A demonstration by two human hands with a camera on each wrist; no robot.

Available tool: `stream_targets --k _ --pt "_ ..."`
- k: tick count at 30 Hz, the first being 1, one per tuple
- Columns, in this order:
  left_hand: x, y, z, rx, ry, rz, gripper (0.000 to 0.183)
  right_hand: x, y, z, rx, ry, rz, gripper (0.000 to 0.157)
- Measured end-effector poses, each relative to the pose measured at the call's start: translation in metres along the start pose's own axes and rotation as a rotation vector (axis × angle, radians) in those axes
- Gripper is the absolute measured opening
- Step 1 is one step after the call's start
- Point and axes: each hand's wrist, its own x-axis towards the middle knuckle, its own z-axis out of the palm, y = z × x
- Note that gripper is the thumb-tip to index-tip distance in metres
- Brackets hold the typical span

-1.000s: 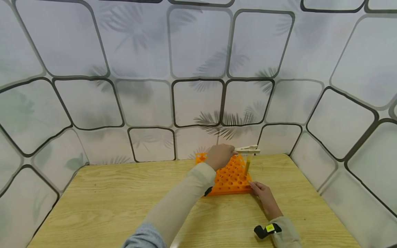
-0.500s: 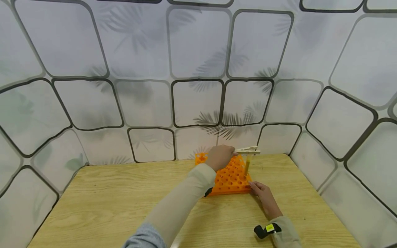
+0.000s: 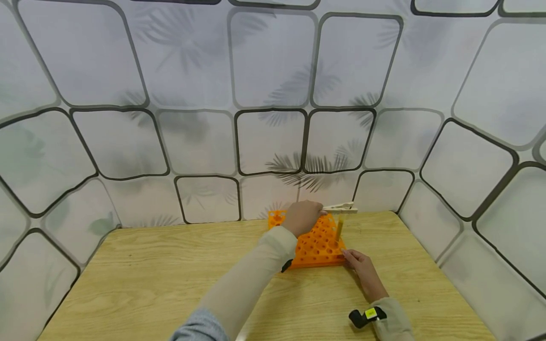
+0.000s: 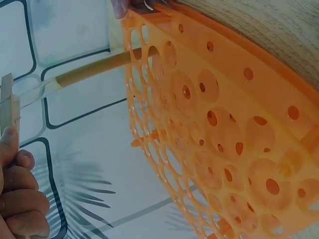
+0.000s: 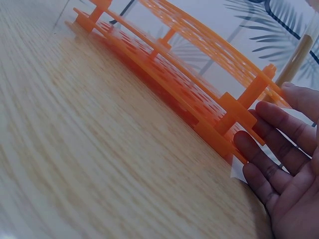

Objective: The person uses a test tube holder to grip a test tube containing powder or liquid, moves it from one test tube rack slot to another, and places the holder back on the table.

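Note:
My left hand [image 3: 303, 217] grips the handle of a wooden test tube clamp [image 3: 341, 208]. The clamp's far end is at the upper part of a glass test tube [image 3: 339, 229] with yellow-brown liquid inside. This tube leans slightly, its lower end in a hole at the right side of an orange test tube rack [image 3: 315, 262]. In the left wrist view, the clamp [image 4: 7, 102] sits across the tube's clear upper end. My right hand [image 3: 363, 270] holds the rack's near right corner. The right wrist view shows the thumb at its upper layer and fingers [image 5: 271, 167] against its side.
The rack stands on a wood-grain table [image 3: 170, 274] near its back edge. A patterned curtain or wall covering [image 3: 273, 142] rises behind and on both sides. A black device with a yellow label [image 3: 368, 316] is strapped to the right wrist.

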Motion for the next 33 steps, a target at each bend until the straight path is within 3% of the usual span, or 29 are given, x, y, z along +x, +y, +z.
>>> stream_targets --k 33 --pt "-0.003 -0.0043 0.0026 0.005 0.007 -0.027 0.038 -0.0012 -0.002 0.0007 -0.015 0.006 0.003 0.038"
